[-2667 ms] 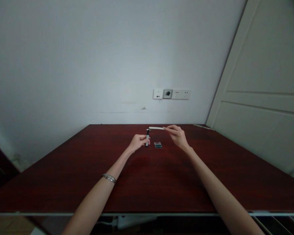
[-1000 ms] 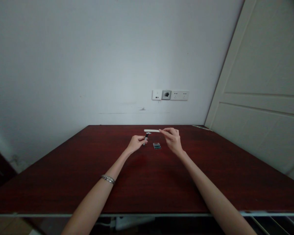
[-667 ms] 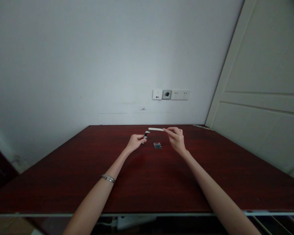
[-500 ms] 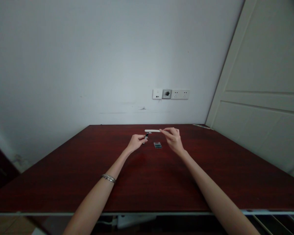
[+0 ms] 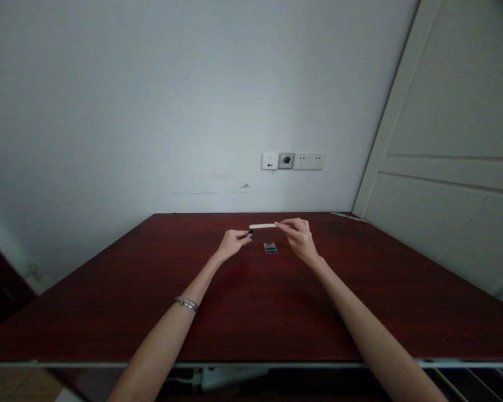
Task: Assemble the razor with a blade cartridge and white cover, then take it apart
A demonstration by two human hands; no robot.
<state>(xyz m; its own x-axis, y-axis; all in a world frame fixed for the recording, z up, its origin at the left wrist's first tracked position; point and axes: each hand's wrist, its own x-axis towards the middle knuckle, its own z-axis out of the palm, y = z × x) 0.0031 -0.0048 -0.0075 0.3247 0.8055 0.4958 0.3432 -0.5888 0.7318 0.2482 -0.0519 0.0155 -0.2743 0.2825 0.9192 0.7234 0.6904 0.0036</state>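
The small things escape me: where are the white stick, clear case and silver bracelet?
White stick point(image 5: 262, 226), head view: middle of its length.
Clear case point(image 5: 270, 248), head view: its top face.
Silver bracelet point(image 5: 186, 303), head view: the band's visible side.

The table point(image 5: 251, 318) is dark red-brown with faint darker streaks. The stick point(image 5: 262, 226) is white, the small tool point(image 5: 248, 237) grey and black. Dark bands cross the flat packet point(image 5: 270, 248). Wall point(image 5: 184, 100) pale blue-grey, door point(image 5: 452, 134) greyish cream, bracelet point(image 5: 186, 303) silver.

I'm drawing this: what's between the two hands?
In the head view, between left hand and right hand: a white stick, a small tool and, lower, a clear packet on the table.
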